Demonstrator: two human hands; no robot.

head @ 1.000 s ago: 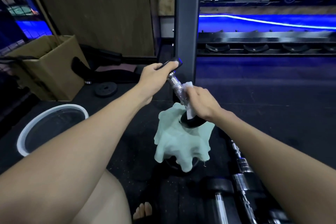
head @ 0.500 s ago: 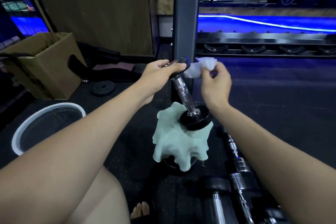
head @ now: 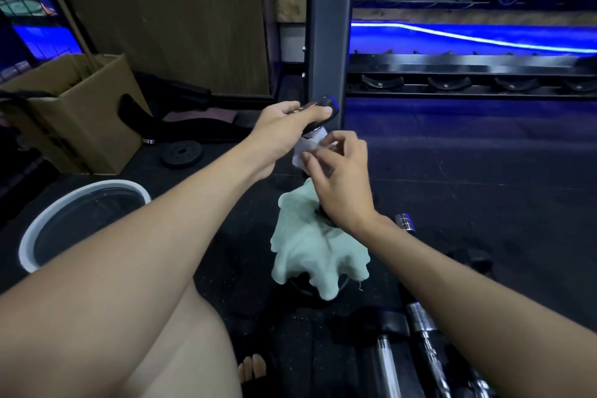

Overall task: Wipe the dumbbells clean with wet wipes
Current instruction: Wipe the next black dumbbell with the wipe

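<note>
White wet wipe pinched in right hand; left hand clamps dumbbell top over green cloth.

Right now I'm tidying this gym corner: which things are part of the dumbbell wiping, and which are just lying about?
In use: dumbbell, wet wipe, left hand, right hand, green cloth.
Lying about: cardboard box, white bucket, weight plate, chrome bars.

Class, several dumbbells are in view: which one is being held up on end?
The dumbbell gripped at its top by the left hand, standing on the green cloth; the others lie flat on the floor.
</note>
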